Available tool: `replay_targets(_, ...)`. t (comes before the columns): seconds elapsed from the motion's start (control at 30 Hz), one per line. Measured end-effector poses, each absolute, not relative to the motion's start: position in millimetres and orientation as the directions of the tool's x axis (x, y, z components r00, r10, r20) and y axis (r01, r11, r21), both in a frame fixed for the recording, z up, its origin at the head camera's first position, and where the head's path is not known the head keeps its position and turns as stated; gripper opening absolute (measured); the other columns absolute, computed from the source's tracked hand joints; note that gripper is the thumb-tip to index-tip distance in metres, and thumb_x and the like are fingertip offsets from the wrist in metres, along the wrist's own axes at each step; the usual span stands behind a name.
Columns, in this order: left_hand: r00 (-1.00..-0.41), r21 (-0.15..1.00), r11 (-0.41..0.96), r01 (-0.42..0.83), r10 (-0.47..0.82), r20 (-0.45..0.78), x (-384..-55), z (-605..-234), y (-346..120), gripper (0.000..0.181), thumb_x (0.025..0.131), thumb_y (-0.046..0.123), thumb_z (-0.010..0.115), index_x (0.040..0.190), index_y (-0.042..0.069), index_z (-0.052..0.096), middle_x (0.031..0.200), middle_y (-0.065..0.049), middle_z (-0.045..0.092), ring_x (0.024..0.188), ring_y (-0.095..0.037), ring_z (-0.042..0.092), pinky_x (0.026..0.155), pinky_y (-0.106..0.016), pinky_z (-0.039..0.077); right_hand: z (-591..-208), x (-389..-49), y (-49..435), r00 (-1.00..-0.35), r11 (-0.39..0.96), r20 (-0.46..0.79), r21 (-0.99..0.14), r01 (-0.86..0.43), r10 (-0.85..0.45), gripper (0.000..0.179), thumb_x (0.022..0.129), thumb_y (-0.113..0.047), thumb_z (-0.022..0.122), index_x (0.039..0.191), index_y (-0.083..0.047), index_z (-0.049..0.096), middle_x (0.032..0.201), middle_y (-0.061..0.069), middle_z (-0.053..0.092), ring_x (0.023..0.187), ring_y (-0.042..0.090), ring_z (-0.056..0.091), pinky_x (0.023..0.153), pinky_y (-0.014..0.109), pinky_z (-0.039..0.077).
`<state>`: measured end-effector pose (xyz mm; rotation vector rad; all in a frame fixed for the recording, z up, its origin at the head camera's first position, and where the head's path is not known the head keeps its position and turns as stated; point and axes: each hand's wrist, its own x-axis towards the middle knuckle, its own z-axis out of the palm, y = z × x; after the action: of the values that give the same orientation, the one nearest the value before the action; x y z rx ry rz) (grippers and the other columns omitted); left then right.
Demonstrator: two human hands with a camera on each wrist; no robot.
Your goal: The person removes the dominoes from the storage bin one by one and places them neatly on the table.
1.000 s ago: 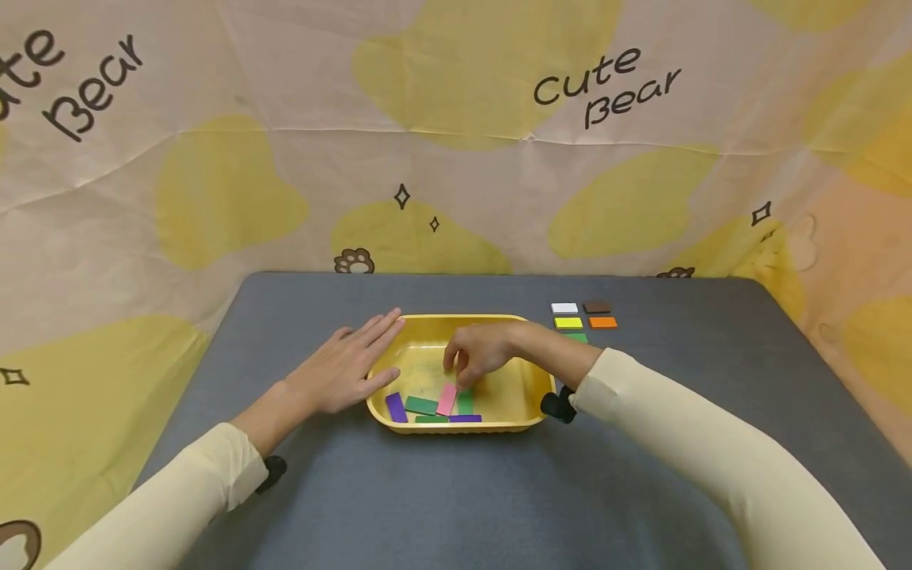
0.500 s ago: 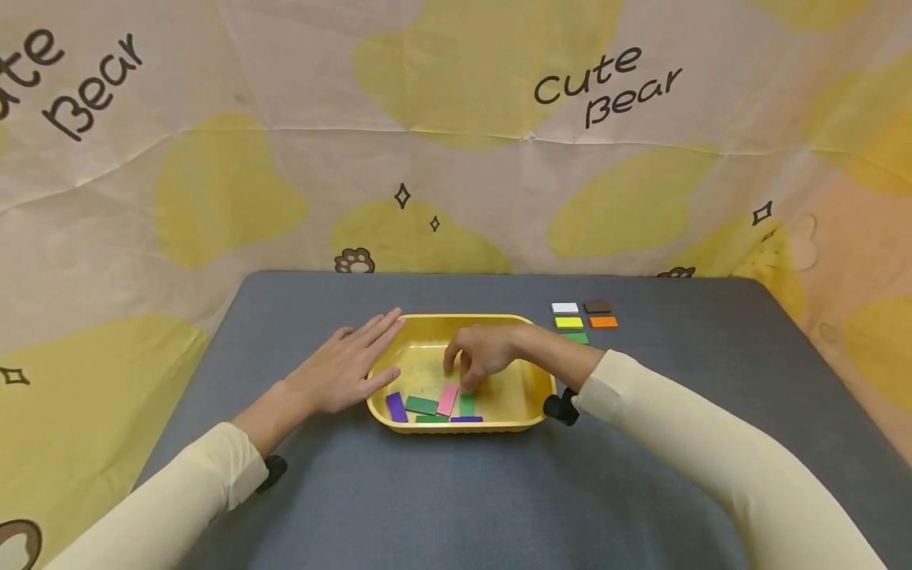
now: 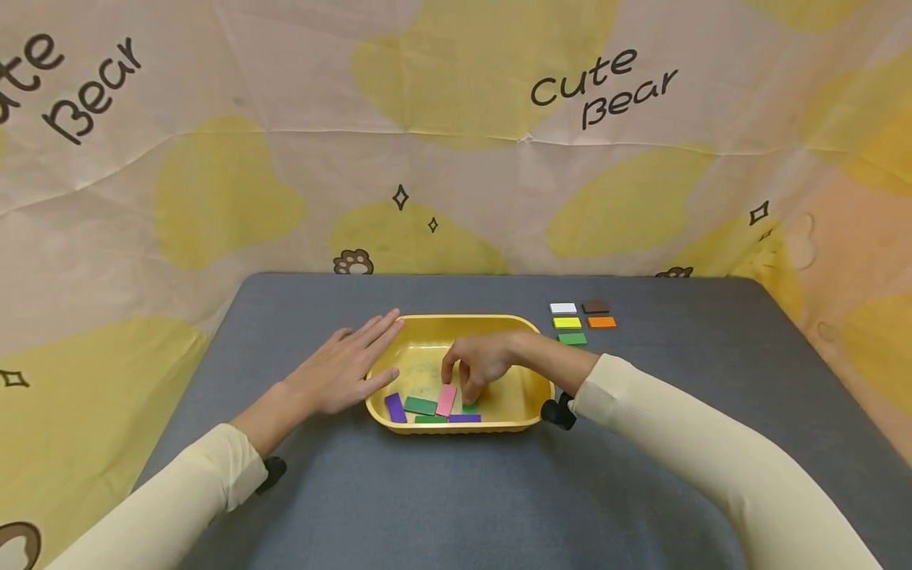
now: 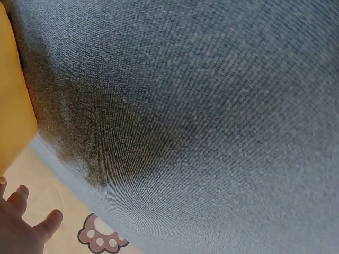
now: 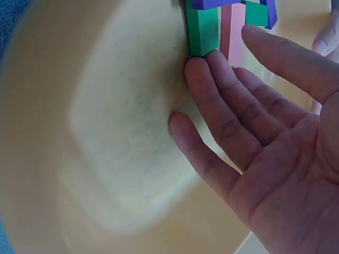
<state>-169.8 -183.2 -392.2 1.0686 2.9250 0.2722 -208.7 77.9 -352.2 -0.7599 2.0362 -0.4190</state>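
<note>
A yellow plastic tray (image 3: 470, 318) stands on the grey table. My left hand (image 3: 351, 370) lies with extended fingers over its left rim. My right hand (image 3: 480, 362) reaches down inside the tray, fingers spread. In the right wrist view two fingertips touch the end of a green rectangular block (image 5: 204, 33), and the thumb is apart from it. A pink block (image 3: 446, 400) lies just left of this green one. Along the tray's near side are two purple blocks, one at the left (image 3: 395, 408), plus two more green blocks, one of them flat (image 3: 420, 406).
Right of the tray's far corner, white (image 3: 563, 309), brown (image 3: 595, 306), yellow (image 3: 567, 323), orange (image 3: 602, 322) and green (image 3: 572, 339) blocks lie in paired rows on the table (image 3: 399, 491). A patterned cloth (image 3: 456, 158) hangs behind.
My right hand has moved slightly toward the tray's near side, and its thumb now covers more of the green block. My left hand stays in place.
</note>
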Motion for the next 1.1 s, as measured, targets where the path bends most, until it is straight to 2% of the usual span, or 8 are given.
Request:
replay_targets(0.27, -0.770, 0.172, 0.756, 0.632, 0.636, 0.037, -169, -394, -184, 0.076, 0.101, 0.048, 0.047, 0.160, 0.010, 0.019, 0.166, -0.008, 0.017, 0.149, -0.031, 0.025, 0.107, -0.062, 0.032, -355, -205, 76, -0.422, 0.739, -0.607, -0.578, -0.347, -0.673, 0.026, 0.087, -0.004, 0.073, 0.109, -0.007, 0.061, 0.085, 0.003, 0.063, 0.077, 0.015, 0.054, 0.068, 0.024, 0.043)
replay_targets(0.7, -0.765, 0.171, 0.750, 0.639, 0.642, 0.046, -170, -397, -185, 0.076, 0.101, 0.052, 0.043, 0.160, 0.011, 0.018, 0.166, -0.006, 0.015, 0.149, -0.029, 0.025, 0.107, -0.062, 0.032, -357, -206, 74, -0.372, 0.698, -0.591, -0.597, -0.395, -0.716, 0.019, 0.084, 0.005, 0.070, 0.101, -0.004, 0.065, 0.080, 0.002, 0.056, 0.072, 0.014, 0.050, 0.061, 0.022, 0.041)
replay_targets(0.93, -0.769, 0.173, 0.754, 0.634, 0.638, 0.039, -171, -395, -185, 0.076, 0.101, 0.051, 0.044, 0.160, 0.010, 0.019, 0.166, -0.006, 0.014, 0.149, -0.030, 0.024, 0.108, -0.062, 0.032, -353, -208, 74, -0.356, 0.694, -0.597, -0.585, -0.420, -0.719, 0.024, 0.086, 0.003, 0.068, 0.108, -0.006, 0.069, 0.084, 0.003, 0.060, 0.076, 0.014, 0.052, 0.067, 0.022, 0.045)
replay_targets(1.1, -0.772, 0.169, 0.758, 0.630, 0.635, 0.031, -172, -395, -184, 0.076, 0.101, 0.051, 0.045, 0.160, 0.011, 0.018, 0.167, -0.006, 0.013, 0.150, -0.029, 0.023, 0.108, -0.062, 0.032, -346, -211, 79, -0.332, 0.652, -0.566, -0.584, -0.484, -0.754, 0.025, 0.087, 0.004, 0.066, 0.110, -0.003, 0.076, 0.076, -0.002, 0.059, 0.070, 0.010, 0.047, 0.066, 0.019, 0.041)
